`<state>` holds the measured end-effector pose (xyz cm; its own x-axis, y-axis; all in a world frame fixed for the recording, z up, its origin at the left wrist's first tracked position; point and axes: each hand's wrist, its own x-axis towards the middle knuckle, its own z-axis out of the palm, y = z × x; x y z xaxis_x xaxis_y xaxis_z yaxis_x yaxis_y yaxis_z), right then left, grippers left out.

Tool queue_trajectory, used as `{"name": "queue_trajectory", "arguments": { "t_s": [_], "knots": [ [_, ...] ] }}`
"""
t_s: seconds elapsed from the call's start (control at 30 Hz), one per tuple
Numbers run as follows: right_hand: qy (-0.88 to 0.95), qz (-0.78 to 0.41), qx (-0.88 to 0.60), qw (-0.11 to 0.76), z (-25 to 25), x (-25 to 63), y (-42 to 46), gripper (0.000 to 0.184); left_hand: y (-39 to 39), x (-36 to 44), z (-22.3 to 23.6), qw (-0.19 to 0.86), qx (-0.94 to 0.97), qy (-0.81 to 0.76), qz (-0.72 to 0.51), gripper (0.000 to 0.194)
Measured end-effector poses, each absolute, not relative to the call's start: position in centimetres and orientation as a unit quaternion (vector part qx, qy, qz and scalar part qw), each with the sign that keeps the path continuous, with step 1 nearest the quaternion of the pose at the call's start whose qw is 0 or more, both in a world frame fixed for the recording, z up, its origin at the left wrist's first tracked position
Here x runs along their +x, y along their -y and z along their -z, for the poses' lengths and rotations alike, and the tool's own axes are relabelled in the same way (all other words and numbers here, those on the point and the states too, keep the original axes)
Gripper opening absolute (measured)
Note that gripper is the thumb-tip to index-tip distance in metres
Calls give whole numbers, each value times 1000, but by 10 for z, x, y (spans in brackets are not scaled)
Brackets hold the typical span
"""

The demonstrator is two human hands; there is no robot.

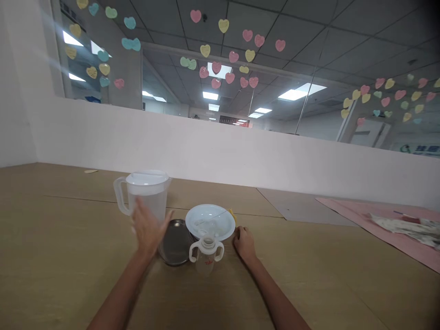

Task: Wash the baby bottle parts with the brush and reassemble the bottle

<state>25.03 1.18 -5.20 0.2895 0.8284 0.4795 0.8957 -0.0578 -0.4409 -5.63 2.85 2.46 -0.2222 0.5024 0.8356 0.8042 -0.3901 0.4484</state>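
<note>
Left hand (148, 229) spread open beside pitcher (146, 195).

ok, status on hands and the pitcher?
Left hand open, fingers spread, at the pitcher, no grip visible. Right hand curled on table by funnel. Funnel sits in two-handled bottle; metal tray beside it.

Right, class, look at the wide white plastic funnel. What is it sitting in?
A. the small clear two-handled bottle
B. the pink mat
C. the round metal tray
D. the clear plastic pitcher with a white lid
A: the wide white plastic funnel has its spout in the neck of the small clear two-handled bottle, in front of the round metal tray.
</note>
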Motion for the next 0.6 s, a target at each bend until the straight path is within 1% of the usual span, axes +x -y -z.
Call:
{"name": "queue_trajectory", "arguments": {
  "t_s": [0.03,0.1,0.13,0.17,0.3,0.37,0.43,0.5,0.6],
  "knots": [
    [595,51,-725,343,52,250,-12,24,-26,-46,-26,154,-633,523,550,74],
    [596,56,-724,343,53,250,-13,26,-23,-23,-28,140,-753,451,458,47],
    [598,59,-721,345,54,251,-13,26,-22,-13,-29,131,-792,428,416,39],
    [601,63,-717,347,55,251,-14,26,-22,-4,-30,117,-819,415,379,35],
    [610,71,-707,351,59,252,-17,24,-28,19,-35,69,-866,441,227,37],
    [610,73,-710,344,59,251,-17,24,-30,22,-37,51,-875,450,172,41],
    [607,74,-715,338,59,250,-17,23,-33,23,-39,31,-881,449,146,42],
    [606,68,-717,336,58,249,-17,23,-36,24,-40,15,-884,449,126,36],
    [596,33,-714,365,58,249,-17,25,-41,27,-41,5,-887,449,110,31]
  ]
}}
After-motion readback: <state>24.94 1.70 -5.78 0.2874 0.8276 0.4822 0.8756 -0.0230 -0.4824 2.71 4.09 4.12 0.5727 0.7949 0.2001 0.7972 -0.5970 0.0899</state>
